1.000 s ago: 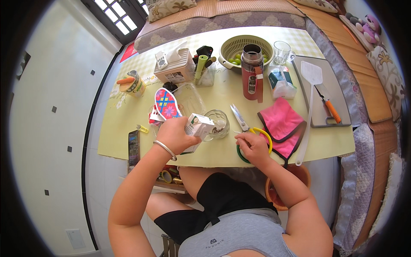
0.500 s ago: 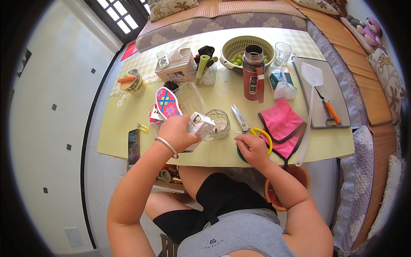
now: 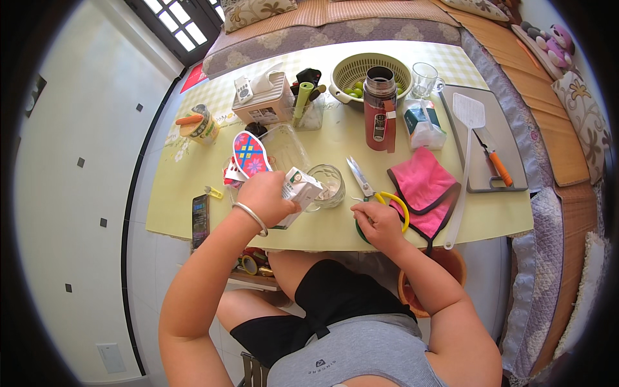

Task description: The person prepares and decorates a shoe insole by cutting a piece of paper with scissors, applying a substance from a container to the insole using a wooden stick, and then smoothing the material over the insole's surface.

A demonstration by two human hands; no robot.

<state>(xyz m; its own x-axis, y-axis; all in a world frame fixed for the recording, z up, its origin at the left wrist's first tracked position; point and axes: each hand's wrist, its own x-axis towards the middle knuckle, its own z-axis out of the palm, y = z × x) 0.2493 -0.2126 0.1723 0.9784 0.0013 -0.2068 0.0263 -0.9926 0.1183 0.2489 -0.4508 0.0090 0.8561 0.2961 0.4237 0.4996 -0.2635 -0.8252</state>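
My left hand (image 3: 263,200) is wrapped round a small white drink carton (image 3: 300,187), tilted so its top leans toward a clear glass mug (image 3: 328,187). Something whitish lies inside the mug. On the table edge rests my right hand (image 3: 379,226), fingers closed, with a thin white tip (image 3: 356,198) poking out that I cannot make out. Scissors with yellow-and-green handles (image 3: 366,182) lie beside and partly under this hand, blades pointing away. A colourful patterned insole (image 3: 250,153) lies just beyond my left hand, next to a clear plastic box (image 3: 287,148).
A pink cloth (image 3: 425,187), white fly swatter (image 3: 461,161) and cutting board (image 3: 509,135) with an orange-handled tool are at right. Farther back stand a red flask (image 3: 379,116), a colander (image 3: 342,71) of green fruit and a tissue box (image 3: 264,103). A phone (image 3: 200,216) lies at left.
The carton and my left hand have shifted only very slightly. My right hand stays in place, and the things on the table keep their places.
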